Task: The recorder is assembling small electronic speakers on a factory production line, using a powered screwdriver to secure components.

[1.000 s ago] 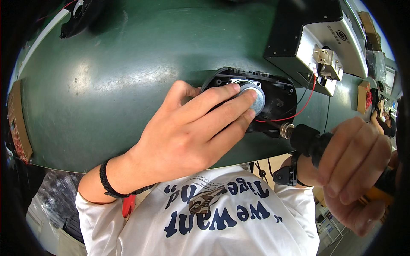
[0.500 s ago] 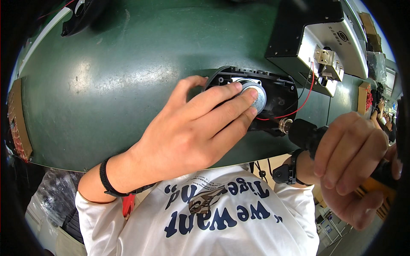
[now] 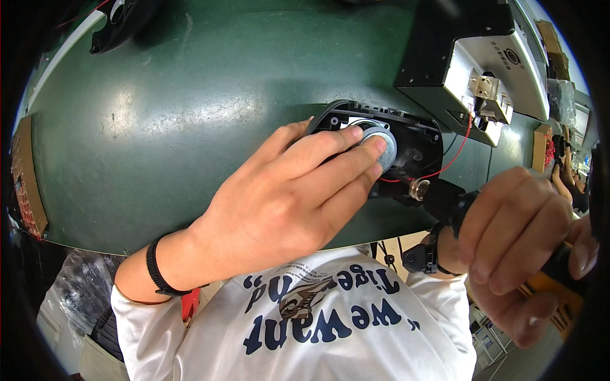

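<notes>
My left hand [image 3: 279,197] presses its fingertips onto the round metal back of a speaker [image 3: 384,157], which sits inside a black plastic housing [image 3: 426,152]. Its thumb side meets the housing's left rim, partly hidden. In my right hand [image 3: 515,238] is a power screwdriver [image 3: 448,203] with a black front and an orange body, fingers wrapped round it. The driver's metal nose is at the housing's near right corner; whether the bit touches a screw is hidden. A red wire [image 3: 448,169] loops out of the housing close to the nose.
Right of the housing stands a black and silver screw-feeder box [image 3: 470,70] with a metal mechanism on its front. A dark curved plastic part [image 3: 114,28] lies at the far left of the green table [image 3: 159,159]. Cardboard boxes [image 3: 28,178] flank the table.
My right hand has brought the screwdriver slightly left, its nose now closer against the housing's near right corner. My left hand keeps pressing the speaker, with hardly any shift.
</notes>
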Available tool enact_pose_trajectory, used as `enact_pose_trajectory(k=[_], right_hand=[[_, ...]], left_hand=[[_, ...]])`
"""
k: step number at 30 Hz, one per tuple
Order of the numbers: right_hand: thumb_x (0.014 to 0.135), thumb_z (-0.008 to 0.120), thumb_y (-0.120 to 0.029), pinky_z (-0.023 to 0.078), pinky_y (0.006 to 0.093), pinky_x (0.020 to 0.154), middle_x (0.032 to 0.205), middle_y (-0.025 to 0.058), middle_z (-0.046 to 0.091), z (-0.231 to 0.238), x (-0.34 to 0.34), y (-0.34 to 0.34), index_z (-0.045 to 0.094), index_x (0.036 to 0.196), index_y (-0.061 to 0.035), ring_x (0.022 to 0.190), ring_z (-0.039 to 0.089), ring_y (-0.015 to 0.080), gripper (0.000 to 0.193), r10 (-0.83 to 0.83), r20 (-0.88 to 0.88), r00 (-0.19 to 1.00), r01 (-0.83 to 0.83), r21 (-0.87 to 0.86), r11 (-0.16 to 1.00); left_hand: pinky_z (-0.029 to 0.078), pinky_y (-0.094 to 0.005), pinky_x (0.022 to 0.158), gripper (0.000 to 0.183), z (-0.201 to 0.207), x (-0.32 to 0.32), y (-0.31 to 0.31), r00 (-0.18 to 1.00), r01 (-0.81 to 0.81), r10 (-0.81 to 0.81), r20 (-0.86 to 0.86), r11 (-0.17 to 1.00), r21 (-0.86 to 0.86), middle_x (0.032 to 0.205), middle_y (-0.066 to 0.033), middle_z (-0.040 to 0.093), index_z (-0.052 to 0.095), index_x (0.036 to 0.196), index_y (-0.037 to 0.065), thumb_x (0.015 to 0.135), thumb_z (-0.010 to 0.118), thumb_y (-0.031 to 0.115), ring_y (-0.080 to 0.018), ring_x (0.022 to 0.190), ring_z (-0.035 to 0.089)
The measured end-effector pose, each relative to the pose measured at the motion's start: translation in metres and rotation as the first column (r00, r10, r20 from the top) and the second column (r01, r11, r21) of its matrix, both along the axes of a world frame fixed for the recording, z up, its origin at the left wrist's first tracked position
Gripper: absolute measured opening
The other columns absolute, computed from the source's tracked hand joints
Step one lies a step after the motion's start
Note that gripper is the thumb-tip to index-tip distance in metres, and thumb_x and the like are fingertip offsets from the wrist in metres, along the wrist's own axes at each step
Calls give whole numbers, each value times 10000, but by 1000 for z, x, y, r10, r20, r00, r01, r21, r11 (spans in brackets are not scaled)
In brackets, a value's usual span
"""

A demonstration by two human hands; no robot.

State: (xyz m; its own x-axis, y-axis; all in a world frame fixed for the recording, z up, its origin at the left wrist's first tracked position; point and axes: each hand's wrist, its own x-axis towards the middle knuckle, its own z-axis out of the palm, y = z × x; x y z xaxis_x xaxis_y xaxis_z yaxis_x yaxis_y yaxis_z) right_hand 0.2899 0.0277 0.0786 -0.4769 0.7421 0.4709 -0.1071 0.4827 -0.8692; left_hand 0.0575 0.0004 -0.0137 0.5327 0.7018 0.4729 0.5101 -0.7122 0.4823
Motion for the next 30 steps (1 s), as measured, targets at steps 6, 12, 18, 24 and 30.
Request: enact_pose_trajectory(k=[6,12,18,24,30], right_hand=[[916,740,-304,441,209,401,649,-39,594,-6,-4,0,502,1295,-153,442,528,63,472,-15,-6,1000,15,2,1000],[715,784,121,565,409,603,727,66,629,21,-2,1,525,890,-123,564,616,244,397,106,2,994,-98,-352,931],[930,691,-200,468,238,435,663,-4,589,0,-8,4,446,1167,-132,469,539,102,348,69,-16,997,-70,-37,997],[912,728,-128,472,303,423,575,6,552,-2,-26,-4,415,1118,-118,406,503,145,375,82,-217,973,-105,-96,990],[967,678,-168,499,228,445,616,-7,567,38,17,-23,387,1302,-72,441,520,138,454,-28,-549,835,85,79,993]], left_hand=[[549,-328,785,343,-1,-3,2,1000,17,-17,2,999,-39,1235,-90,731,760,1090,14,755,801,73,-265,1117,681],[556,-346,823,390,1,0,0,999,22,-23,-22,997,-69,1252,-96,724,757,1097,8,720,805,94,-275,1137,676],[553,-375,864,438,9,-4,5,998,68,-69,-8,994,-86,1284,-106,710,746,1126,1,701,798,94,-295,1170,664],[519,-406,941,452,23,-18,3,985,139,-147,-86,986,-92,1351,-120,666,722,1170,9,735,789,111,-299,1199,624],[531,-416,961,393,44,-56,-8,983,172,-181,-22,962,-213,1296,-96,693,746,1101,67,739,873,149,-302,1169,637]])
